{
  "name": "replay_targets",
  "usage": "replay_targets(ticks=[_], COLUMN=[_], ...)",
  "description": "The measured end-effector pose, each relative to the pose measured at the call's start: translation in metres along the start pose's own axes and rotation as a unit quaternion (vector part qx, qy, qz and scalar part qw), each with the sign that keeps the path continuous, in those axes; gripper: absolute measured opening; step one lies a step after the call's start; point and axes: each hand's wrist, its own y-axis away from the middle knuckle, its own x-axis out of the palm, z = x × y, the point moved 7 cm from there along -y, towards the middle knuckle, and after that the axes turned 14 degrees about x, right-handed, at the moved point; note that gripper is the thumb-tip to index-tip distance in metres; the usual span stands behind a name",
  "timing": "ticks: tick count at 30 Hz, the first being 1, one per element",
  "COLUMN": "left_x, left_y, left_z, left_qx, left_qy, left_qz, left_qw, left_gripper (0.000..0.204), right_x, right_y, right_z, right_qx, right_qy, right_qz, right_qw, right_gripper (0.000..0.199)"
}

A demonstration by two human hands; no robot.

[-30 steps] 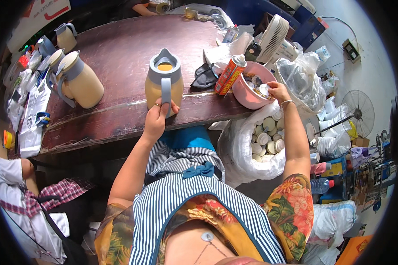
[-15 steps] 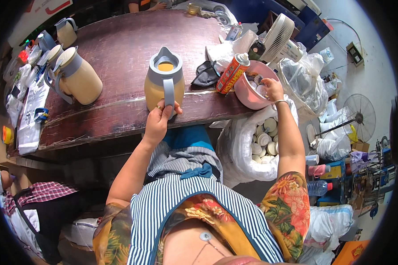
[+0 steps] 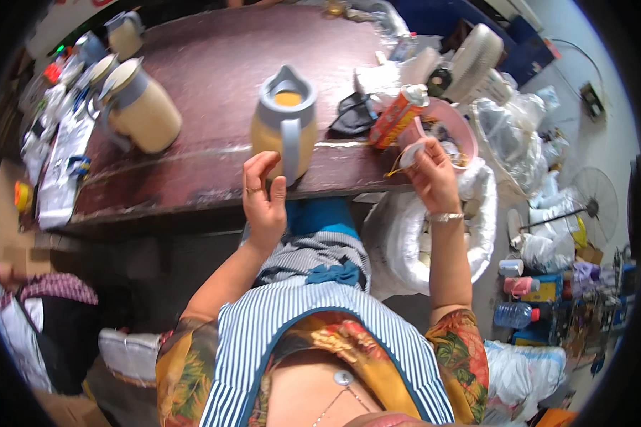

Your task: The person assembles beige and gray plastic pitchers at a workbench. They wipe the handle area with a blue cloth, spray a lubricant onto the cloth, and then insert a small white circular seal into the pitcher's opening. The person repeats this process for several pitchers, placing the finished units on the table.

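Observation:
A beige jug with a grey collar, spout and handle stands upright near the table's front edge. Its open top shows something orange-yellow inside. My left hand is just in front of the jug, beside the handle, with thumb and fingers apart and nothing held. Between the fingertips of my right hand is a round white tag with a yellow string hanging from it. Behind that hand sits a pink bowl with more small round pieces in it, partly hidden by the hand.
An orange spray can leans against the bowl, beside a black cloth item. Below the bowl stands a white sack. More beige jugs are on the left of the dark red table. A person's dark clothing shows lower left.
My left hand has let go of the jug's handle. My right hand has come out of the pink bowl toward the left, bringing the round white tag with it. The view has shifted slightly.

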Motion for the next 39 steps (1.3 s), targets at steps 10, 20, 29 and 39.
replay_targets(ticks=[10, 20, 29, 39], left_x=[-0.002, -0.027, 0.018, 0.005], left_y=[0.034, 0.130, -0.078, -0.155], left_z=[-0.010, 0.123, 0.028, -0.023], left_qx=[-0.270, -0.532, -0.127, 0.183], left_qy=[0.222, 0.570, 0.249, -0.209], left_qz=[0.148, -0.262, 0.050, 0.358], left_qw=[0.925, 0.569, 0.959, 0.892], left_gripper=[0.015, 0.017, 0.022, 0.021], right_x=[0.121, 0.047, 0.151, 0.184], right_y=[0.011, -0.030, -0.068, -0.056], right_z=[-0.094, -0.253, -0.042, -0.020], right_qx=[-0.043, 0.194, -0.262, -0.368], right_qy=[0.056, -0.326, 0.118, 0.513], right_qz=[0.056, -0.117, -0.013, 0.006], right_qw=[0.996, 0.918, 0.958, 0.776], right_gripper=[0.011, 0.004, 0.009, 0.044])
